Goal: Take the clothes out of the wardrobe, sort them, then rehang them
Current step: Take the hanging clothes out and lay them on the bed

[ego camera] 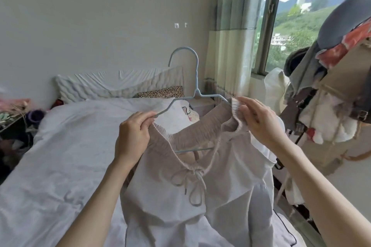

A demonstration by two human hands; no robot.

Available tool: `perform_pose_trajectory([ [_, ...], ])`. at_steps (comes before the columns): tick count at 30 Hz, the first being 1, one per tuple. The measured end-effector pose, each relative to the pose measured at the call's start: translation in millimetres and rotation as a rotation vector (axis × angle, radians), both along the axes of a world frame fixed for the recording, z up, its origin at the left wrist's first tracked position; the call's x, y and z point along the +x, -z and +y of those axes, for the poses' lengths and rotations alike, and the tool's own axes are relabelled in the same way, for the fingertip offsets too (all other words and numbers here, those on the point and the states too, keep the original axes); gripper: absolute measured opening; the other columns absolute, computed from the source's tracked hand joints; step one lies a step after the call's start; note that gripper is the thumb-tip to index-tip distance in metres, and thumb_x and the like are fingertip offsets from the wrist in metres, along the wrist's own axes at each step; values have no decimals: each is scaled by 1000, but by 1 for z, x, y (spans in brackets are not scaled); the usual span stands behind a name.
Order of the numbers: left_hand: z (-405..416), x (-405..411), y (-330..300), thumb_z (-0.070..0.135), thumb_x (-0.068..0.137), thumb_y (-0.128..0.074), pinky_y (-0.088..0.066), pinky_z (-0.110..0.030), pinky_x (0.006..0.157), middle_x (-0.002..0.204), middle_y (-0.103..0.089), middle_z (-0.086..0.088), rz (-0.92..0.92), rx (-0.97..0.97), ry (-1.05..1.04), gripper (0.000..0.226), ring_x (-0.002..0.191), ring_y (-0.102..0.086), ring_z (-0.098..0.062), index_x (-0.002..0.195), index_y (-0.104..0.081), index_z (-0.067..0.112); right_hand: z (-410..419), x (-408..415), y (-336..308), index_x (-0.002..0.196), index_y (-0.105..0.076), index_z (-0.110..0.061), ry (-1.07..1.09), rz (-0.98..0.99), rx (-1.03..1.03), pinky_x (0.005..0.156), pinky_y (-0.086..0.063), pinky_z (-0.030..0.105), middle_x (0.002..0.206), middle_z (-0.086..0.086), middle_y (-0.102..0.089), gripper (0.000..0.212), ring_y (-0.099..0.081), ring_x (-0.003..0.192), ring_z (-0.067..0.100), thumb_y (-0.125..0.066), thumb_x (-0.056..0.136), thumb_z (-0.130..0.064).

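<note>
Beige trousers (200, 176): waistband on pale-blue hanger (195, 78).
Left hand (133, 136): pinches hanger's shoulder.
Right hand (259, 120): pinches waistband.
Around: white bed (60, 156); piled clothes (337, 90).
Writing: none legible.

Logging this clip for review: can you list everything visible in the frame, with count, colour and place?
hanger: one, light blue, held above the bed, inside the garment's waistband
garment: one, beige with elastic waistband and tied drawstring, hanging in front of the person
bed: one, white cover, left and centre
pillow: one, white, at the bed's head
leopard-print cushion: one, brown and black, beside the pillow
curtain: one, pale green and striped, beside the window
window: one, upper right
clothes pile: mixed colours, right edge
left hand: pinches the hanger's left shoulder
right hand: holds the waistband at the hanger's right end
</note>
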State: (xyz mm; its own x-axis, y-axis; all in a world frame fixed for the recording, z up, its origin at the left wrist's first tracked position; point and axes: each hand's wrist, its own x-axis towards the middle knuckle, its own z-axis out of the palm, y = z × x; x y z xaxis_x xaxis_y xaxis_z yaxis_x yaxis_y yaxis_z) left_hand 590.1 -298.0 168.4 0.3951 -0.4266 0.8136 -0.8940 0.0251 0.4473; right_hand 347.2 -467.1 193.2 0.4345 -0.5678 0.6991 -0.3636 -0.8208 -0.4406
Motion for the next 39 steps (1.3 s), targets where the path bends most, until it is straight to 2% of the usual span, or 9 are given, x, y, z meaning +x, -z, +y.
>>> perform_pose_trajectory([
  [4, -20, 30, 7, -4, 84, -61, -40, -5, 80, 95, -70, -7, 43, 49, 5, 18, 88, -59, -8, 96, -72, 2, -28, 23, 22, 110, -62, -12, -11, 65, -84, 78, -20, 19, 99, -1, -60, 52, -46, 97, 11, -31, 87, -47],
  [8, -56, 64, 7, 5, 86, -63, -48, -31, 85, 96, -70, -3, 60, 105, -29, 15, 92, -63, -20, 97, -72, 10, -73, 61, 31, 98, -60, -9, 66, 34, -75, 76, -21, 23, 91, 5, -62, 31, -54, 93, 26, -44, 86, -33],
  [10, -81, 82, -1, 9, 87, -63, -50, -36, 83, 97, -70, -2, 22, 91, -56, 14, 92, -63, -22, 97, -72, 12, -98, 85, 26, 94, -60, -12, 98, 0, -65, 74, -20, 24, 86, 0, -58, 26, -52, 92, 26, -43, 87, -30],
  [16, -183, 160, -38, 12, 84, -67, -42, -23, 76, 93, -70, -8, 37, -18, -161, 14, 87, -65, -22, 97, -70, 10, -210, 179, -8, 90, -60, -12, 124, -77, -46, 78, -27, 34, 94, 6, -63, 27, -51, 96, 28, -43, 91, -33],
  [19, -241, 205, -34, 12, 81, -69, -35, -18, 76, 96, -66, -14, 74, 51, -220, 14, 90, -60, -26, 93, -70, 4, -273, 230, 1, 88, -61, -8, 106, -64, 38, 83, -36, 41, 97, 12, -62, 26, -52, 98, 33, -48, 92, -29],
  [26, -309, 286, 115, 10, 83, -65, -36, -23, 76, 95, -65, -9, 372, 455, -249, 7, 93, -59, -26, 86, -67, 5, -357, 319, 149, 81, -58, -5, 4, 245, 296, 75, -39, 41, 85, 15, -58, 19, -55, 91, 38, -54, 91, -20],
  [30, -322, 321, 225, 13, 84, -64, -43, -33, 77, 93, -63, -8, 476, 665, -275, 5, 93, -59, -28, 84, -65, 8, -375, 356, 253, 98, -63, -3, -45, 388, 395, 80, -38, 38, 98, 16, -62, 23, -56, 96, 34, -54, 92, -23],
  [35, -346, 358, 334, 16, 85, -64, -46, -41, 82, 98, -63, -10, 493, 768, -294, 8, 94, -58, -31, 88, -64, 9, -395, 391, 357, 102, -61, -4, -31, 495, 438, 82, -37, 40, 102, 15, -62, 27, -54, 98, 33, -50, 93, -28],
  [39, -382, 389, 380, 18, 87, -63, -46, -41, 84, 104, -61, -13, 451, 762, -325, 13, 97, -57, -32, 93, -64, 7, -425, 424, 405, 102, -61, -6, 54, 490, 493, 85, -38, 43, 102, 17, -63, 27, -53, 99, 35, -49, 93, -29],
])
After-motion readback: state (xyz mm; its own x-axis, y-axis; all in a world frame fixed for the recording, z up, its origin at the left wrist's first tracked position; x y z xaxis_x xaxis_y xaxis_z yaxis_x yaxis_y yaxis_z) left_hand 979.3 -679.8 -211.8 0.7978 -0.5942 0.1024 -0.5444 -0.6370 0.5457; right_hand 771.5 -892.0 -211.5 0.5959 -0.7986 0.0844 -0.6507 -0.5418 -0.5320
